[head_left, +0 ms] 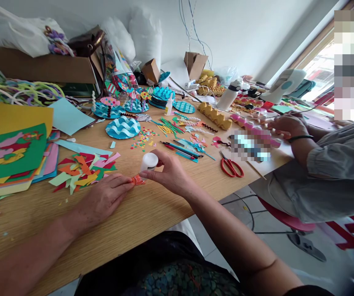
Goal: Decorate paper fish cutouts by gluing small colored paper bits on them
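Observation:
My right hand (172, 172) grips a small white glue bottle (149, 161), tipped with its round base upward. The nozzle end is hidden from me. Below the bottle lies a small orange paper cutout (138, 180) with darker markings, flat on the wooden table. My left hand (104, 199) rests on the tabletop, fingers together, and the fingertips pin the cutout's left edge. Colourful paper scraps (82, 170) are heaped just beyond my left hand. Pens (181, 150) lie beyond my right hand, and red-handled scissors (231, 166) lie to its right.
Stacked coloured paper (13, 152) covers the table's left side. Blue wavy discs (123, 128) and another glue bottle (168, 105) stand farther back. At the right, a co-worker's hands (288, 123) are over the table near egg-carton strips (215, 116).

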`<state>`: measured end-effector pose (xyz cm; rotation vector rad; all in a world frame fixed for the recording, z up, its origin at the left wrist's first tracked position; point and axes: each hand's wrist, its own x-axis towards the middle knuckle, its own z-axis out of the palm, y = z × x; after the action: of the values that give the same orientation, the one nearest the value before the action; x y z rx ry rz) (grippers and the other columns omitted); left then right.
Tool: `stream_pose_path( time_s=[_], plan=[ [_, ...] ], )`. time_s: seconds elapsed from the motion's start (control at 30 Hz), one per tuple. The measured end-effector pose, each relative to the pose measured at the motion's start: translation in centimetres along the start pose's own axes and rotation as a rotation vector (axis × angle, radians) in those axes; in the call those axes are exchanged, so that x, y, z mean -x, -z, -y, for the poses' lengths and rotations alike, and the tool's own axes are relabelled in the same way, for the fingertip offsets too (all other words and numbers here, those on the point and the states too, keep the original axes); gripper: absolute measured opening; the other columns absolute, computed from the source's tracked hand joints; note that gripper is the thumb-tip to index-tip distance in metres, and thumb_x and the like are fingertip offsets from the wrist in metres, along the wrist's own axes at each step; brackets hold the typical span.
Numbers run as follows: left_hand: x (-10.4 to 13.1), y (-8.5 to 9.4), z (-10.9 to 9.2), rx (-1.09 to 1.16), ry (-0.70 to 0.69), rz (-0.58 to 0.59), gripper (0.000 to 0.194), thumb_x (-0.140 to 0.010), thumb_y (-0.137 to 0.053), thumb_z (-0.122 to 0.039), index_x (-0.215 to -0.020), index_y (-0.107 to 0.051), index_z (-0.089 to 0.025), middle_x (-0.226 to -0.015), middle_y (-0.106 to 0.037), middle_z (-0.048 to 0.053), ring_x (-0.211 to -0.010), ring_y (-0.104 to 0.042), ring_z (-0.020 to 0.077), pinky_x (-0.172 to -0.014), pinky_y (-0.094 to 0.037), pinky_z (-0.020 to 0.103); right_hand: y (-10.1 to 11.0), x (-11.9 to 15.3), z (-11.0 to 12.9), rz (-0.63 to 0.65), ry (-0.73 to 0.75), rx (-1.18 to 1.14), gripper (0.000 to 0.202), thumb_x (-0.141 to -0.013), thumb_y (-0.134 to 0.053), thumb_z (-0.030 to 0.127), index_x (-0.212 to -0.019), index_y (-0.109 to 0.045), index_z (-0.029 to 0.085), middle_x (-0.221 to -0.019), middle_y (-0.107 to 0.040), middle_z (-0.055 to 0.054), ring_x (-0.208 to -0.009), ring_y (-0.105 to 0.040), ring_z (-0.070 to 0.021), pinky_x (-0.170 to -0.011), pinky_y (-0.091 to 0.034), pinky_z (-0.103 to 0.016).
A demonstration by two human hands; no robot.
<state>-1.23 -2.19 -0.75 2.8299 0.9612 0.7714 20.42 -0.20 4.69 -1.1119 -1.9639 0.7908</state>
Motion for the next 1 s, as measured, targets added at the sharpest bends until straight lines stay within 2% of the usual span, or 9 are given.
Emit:
stream_pose_path(
  time_s=[0.27, 0.5, 0.73, 1.0],
  plan=[
    [0.2, -0.2, 0.2, -0.043, -0.016, 0.014, 0.026, -0.09, -0.039, -0.019, -0.108, -0.058, -0.018, -0.106, -0.063, 0.006, -0.101, -0.055, 0.0211, -0.087, -0.045, 0.039, 0.7, -0.3, -0.5, -0.058, 0.003, 0.071, 0.025, -0.068, -0.068, 0.034, -0.078, -0.054, 0.017, -0.074, -0.054, 0.002, -0.067, -0.047, -0.0093, -0.061, -0.037, -0.022],
    [0.1, -0.1, 0.1, -0.029, -0.03, 0.006, 0.027, -0.09, -0.04, -0.018, -0.112, -0.057, -0.017, -0.108, -0.063, 0.006, -0.101, -0.055, 0.0202, -0.09, -0.044, 0.039, 0.3, 0.2, 0.0, -0.003, 0.03, 0.027, 0.022, -0.069, -0.067, 0.033, -0.077, -0.054, 0.017, -0.074, -0.055, 0.002, -0.069, -0.049, -0.0095, -0.062, -0.038, -0.022],
    [0.0, 0.1, 0.0, -0.053, -0.028, 0.022, 0.027, -0.09, -0.037, -0.017, -0.107, -0.059, -0.016, -0.105, -0.064, 0.007, -0.1, -0.055, 0.0215, -0.086, -0.046, 0.039, 0.8, -0.2, -0.8, -0.063, -0.001, 0.073, 0.029, -0.066, -0.069, 0.036, -0.082, -0.055, 0.016, -0.075, -0.055, 0.002, -0.068, -0.048, -0.0095, -0.062, -0.037, -0.022],
    [-0.1, -0.1, 0.2, -0.085, -0.063, 0.01, 0.027, -0.09, -0.038, -0.017, -0.108, -0.058, -0.015, -0.105, -0.064, 0.006, -0.099, -0.055, 0.0215, -0.087, -0.045, 0.04, -0.2, -0.9, -0.8, -0.066, 0.006, 0.085, 0.028, -0.068, -0.067, 0.039, -0.079, -0.055, 0.017, -0.075, -0.056, 0.001, -0.07, -0.049, -0.0103, -0.062, -0.037, -0.023]
  ],
)
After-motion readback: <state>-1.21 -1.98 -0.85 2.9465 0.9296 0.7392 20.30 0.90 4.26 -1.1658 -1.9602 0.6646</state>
